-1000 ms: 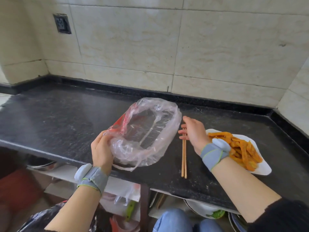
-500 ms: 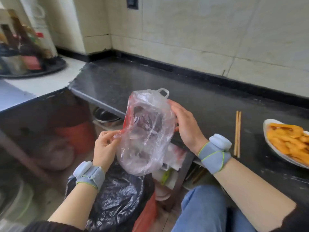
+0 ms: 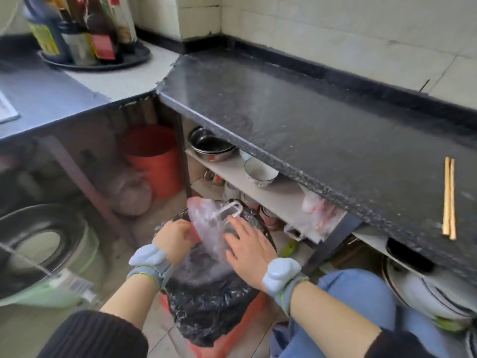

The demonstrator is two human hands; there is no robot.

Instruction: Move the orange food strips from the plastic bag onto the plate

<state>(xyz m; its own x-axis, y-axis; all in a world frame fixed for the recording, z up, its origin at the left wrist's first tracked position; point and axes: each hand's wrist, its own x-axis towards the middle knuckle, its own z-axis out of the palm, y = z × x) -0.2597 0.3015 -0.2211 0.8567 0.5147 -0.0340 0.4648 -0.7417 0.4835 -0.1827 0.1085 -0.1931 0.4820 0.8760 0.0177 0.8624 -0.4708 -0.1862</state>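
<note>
Head view: left hand (image 3: 175, 237) fingers curled, gripping the plastic bag (image 3: 207, 223) edge. Right hand (image 3: 249, 253) fingers straight, flat on the bag's other side. Bag sits between them, over the black-lined bin (image 3: 206, 303). Chopsticks (image 3: 449, 200) on bench (image 3: 309, 120), well right of the fingers.

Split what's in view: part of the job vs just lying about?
Job: crumpled clear plastic bag, left hand gripping it, right hand flat against it, black-lined bin beneath.
Lying about: pair of wooden chopsticks on the black countertop, steel bowl, white ceramic bowl, orange bucket, bottles on round tray.
</note>
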